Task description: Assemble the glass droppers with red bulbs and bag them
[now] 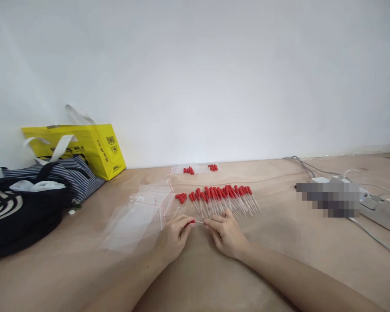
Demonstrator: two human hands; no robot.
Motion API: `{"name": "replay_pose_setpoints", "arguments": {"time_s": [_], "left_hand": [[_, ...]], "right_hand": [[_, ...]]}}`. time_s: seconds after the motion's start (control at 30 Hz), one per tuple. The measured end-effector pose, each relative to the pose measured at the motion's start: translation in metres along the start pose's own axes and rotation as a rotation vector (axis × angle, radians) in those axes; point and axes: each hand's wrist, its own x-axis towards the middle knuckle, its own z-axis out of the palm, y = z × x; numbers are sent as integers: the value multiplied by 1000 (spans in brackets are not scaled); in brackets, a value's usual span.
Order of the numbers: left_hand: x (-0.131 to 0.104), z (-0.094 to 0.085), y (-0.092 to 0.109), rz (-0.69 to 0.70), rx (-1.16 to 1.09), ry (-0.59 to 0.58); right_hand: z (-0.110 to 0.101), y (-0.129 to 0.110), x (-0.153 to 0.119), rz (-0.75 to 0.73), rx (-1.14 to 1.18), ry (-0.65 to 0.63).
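Observation:
My left hand (176,234) pinches a red rubber bulb (191,222). My right hand (226,234) grips a thin clear tube (199,222), whose end meets the bulb; together they look like a dropper lying sideways. Whether the tube is inside the bulb I cannot tell. Just beyond my fingers lies a row of droppers (221,193) with red bulbs and clear stems pointing towards me. Left of that row rest several loose red bulbs (181,197), with a few bare clear tubes (177,211) below them, partly hidden by my left hand.
Flat clear zip bags (126,227) overlap left of my hands. By the wall, two small groups of red bulbs (188,170) lie on clear plastic. A yellow bag (108,151), a striped bag (81,177) and a black bag (26,221) stand left. A power strip (381,212) and cables occupy the right.

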Motion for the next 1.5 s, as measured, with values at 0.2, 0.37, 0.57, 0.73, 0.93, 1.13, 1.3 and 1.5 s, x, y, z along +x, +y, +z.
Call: {"name": "replay_pose_setpoints", "arguments": {"time_s": [0.2, 0.37, 0.57, 0.73, 0.93, 1.13, 1.3, 1.5], "left_hand": [[-2, 0, 3, 36, 92, -36], [-4, -1, 6, 113, 158, -90], [-5, 0, 7, 169, 153, -83], [-7, 2, 6, 181, 143, -95], [-5, 5, 5, 155, 142, -111], [2, 2, 3, 71, 83, -98], [6, -8, 6, -36, 33, -95], [0, -6, 8, -14, 83, -47]], "right_hand": [[-2, 4, 1, -87, -61, -48], [-6, 8, 3, -160, -124, -122], [-6, 5, 4, -175, -74, -126], [-1, 2, 4, -187, -4, -100], [4, 1, 6, -203, 22, -109], [3, 6, 9, -159, 20, -98], [-2, 14, 7, -106, 47, -75], [0, 14, 3, -114, 86, -42]]}}
